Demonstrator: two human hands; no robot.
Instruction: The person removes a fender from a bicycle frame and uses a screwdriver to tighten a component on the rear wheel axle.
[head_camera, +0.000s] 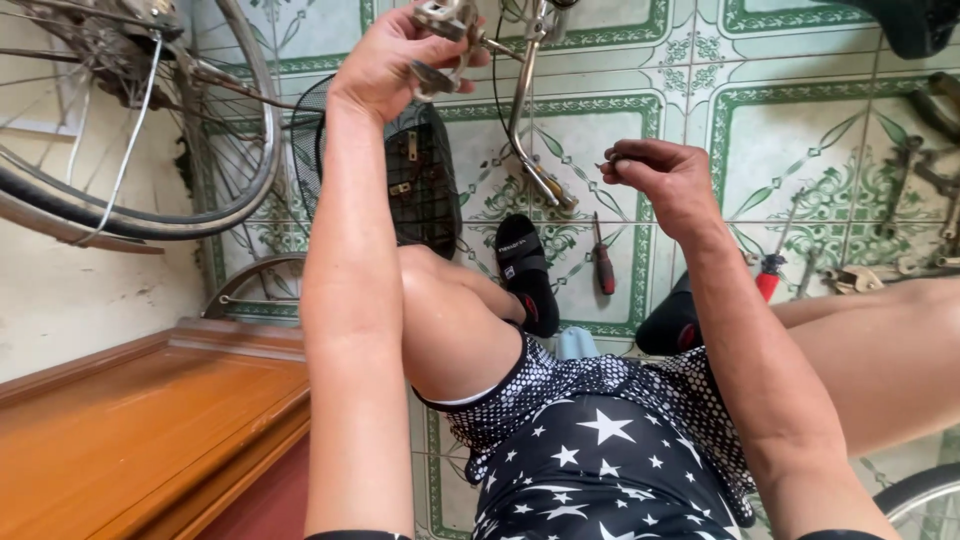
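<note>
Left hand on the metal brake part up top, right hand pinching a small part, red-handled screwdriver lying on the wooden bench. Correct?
Not quite. In the head view the red-handled screwdriver lies on the tiled floor, not the wooden bench. Left hand on the metal brake part and right hand pinching a small part hold.

We count two screwdrivers (603, 262) (770, 272) on the floor at twelve and two o'clock, one wire basket (420, 180), two wheels (130, 110) (920, 495).

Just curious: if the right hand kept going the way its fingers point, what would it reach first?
Probably the bike's metal arm: the right hand points left toward it across open tile. Depth is unclear, so it might pass in front.
</note>
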